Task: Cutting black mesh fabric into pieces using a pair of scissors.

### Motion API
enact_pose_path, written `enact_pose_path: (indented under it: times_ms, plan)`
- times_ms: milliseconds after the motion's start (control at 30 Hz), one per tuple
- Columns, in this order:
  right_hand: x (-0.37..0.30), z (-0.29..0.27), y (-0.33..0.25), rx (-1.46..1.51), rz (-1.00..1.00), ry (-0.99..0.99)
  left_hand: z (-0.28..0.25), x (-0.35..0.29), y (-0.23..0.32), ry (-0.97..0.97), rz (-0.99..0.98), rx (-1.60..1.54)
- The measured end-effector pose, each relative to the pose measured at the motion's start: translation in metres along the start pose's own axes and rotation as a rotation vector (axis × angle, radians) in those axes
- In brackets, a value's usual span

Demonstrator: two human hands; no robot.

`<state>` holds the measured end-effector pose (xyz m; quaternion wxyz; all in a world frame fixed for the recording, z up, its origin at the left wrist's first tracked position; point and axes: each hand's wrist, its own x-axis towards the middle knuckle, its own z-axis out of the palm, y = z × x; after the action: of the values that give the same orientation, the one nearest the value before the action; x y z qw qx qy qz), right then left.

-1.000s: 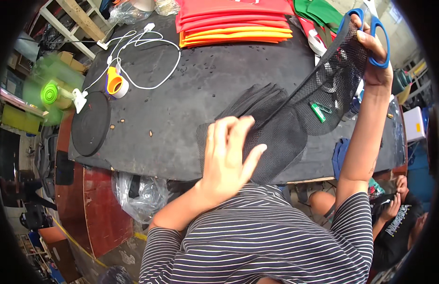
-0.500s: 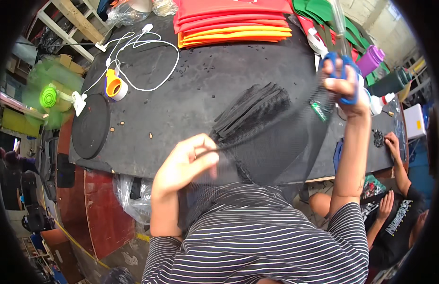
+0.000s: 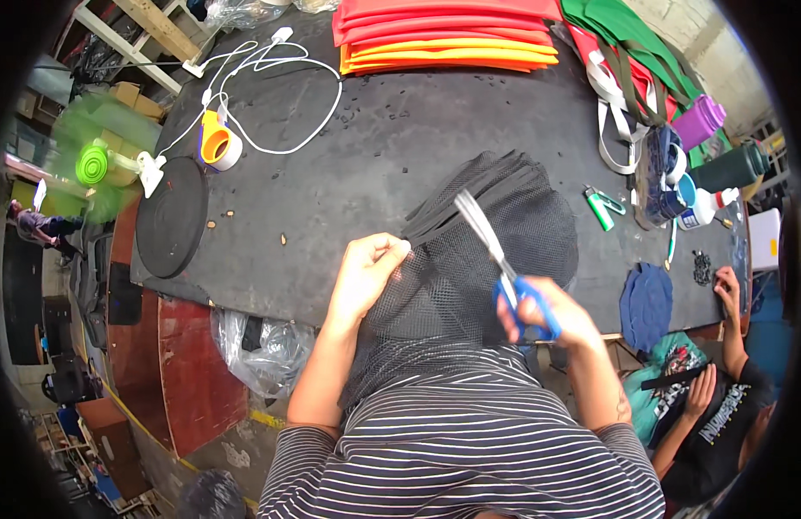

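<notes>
Black mesh fabric (image 3: 526, 208) lies in gathered folds on the dark table and drapes over its near edge toward my striped shirt. My left hand (image 3: 368, 270) pinches an edge of this mesh between thumb and fingertips, left of the folds. Over the right part of the fabric, my right hand (image 3: 547, 313) grips blue-handled scissors (image 3: 484, 227), with fingers through the loops. Their metal blades point up and to the left, look nearly closed, and are slightly blurred. Whether the blades touch the mesh I cannot tell.
Stacked red and orange fabric (image 3: 448, 39) sits at the table's far side. To the left are a white cord (image 3: 284, 151), a tape dispenser (image 3: 217, 143) and a round black disc (image 3: 171, 218). A green-handled cutter (image 3: 600, 208) lies right. A co-worker's hand (image 3: 726, 290) rests at the right edge.
My right hand has brought the scissors down and left from the far right to over the mesh. My left hand has shifted slightly right, now pinching the fabric edge.
</notes>
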<state>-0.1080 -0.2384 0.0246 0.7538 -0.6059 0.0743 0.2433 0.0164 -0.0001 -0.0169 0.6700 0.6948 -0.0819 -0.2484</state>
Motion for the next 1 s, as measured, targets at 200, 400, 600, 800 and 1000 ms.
enact_pose_path:
  times_ms: [200,400,600,800,1000]
  plan:
    - [-0.003,0.017,0.035,0.221,0.119,-0.210,-0.001,-0.004,0.006,-0.002,-0.078,-0.120]
    - [0.015,0.026,0.033,0.140,0.098,-0.195,-0.004,-0.012,0.010,-0.019,-0.157,-0.220]
    - [0.025,0.038,0.030,0.144,0.068,-0.156,-0.007,-0.017,0.008,0.002,-0.194,-0.272]
    - [0.030,0.036,0.035,0.110,0.057,-0.165,-0.009,-0.017,0.006,0.011,-0.193,-0.263]
    - [0.031,0.039,0.036,0.154,0.041,-0.139,-0.010,-0.016,0.004,0.010,-0.192,-0.280]
